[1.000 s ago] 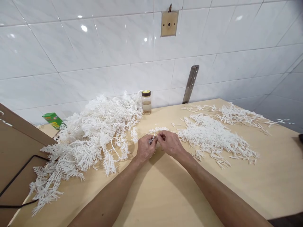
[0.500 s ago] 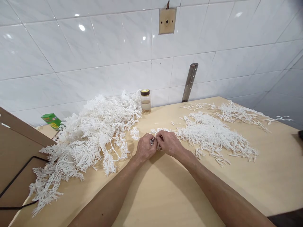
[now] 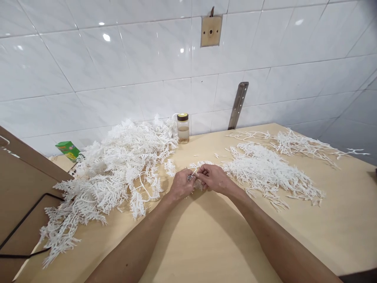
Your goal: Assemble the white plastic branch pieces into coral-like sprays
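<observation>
My left hand (image 3: 182, 184) is closed on a small white plastic branch sprig (image 3: 194, 171) at the middle of the table. Close against it, my right hand (image 3: 212, 177) pinches the same sprig, its fingertips almost touching the left ones. White feathery tips show below and between the fingers; the rest of the sprig is covered by the hands. On the left lies a big heap of white plastic branches (image 3: 118, 165). To the right of my hands spreads a flatter pile of small white sprigs (image 3: 265, 169).
Thin bare white stems (image 3: 306, 143) lie at the back right. A lidded jar with liquid (image 3: 183, 129) stands near the tiled wall, beside a metal bracket (image 3: 238, 105). At far left are a green box (image 3: 68, 151) and a brown cardboard panel (image 3: 26, 196) with a black strap.
The camera view has shifted slightly. My right fingers have drawn a little apart from the left ones, and more of the white sprig shows between and below the hands.
</observation>
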`<state>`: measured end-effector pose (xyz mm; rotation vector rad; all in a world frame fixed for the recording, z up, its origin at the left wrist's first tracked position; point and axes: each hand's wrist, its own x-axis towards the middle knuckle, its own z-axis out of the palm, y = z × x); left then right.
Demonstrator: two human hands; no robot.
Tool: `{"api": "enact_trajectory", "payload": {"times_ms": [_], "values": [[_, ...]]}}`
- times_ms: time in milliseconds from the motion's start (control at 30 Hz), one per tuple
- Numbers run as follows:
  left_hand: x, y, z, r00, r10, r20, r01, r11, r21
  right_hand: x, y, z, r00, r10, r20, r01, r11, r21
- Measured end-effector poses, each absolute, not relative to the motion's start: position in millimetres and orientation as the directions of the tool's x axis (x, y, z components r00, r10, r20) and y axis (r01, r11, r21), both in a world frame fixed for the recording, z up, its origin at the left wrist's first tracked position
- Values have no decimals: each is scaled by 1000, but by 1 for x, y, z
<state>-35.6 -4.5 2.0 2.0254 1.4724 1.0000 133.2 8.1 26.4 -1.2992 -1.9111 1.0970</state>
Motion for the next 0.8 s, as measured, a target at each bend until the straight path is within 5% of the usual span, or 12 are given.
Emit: {"api": "enact_trajectory", "payload": {"times_ms": [167,400,633,800], "values": [[-38,-6,11,166,956,240,493,-292,820,139,6,30,-440,893,97,516,339,-787],[-34,-7,12,134,962,237,546,-271,793,133,6,30,-404,865,298,685,502,-528],[-34,-6,9,135,964,230,549,-266,792,137,4,33,-426,881,208,666,461,-586],[-34,-6,9,174,955,240,551,-297,780,136,8,26,-390,871,299,678,491,-547]]}}
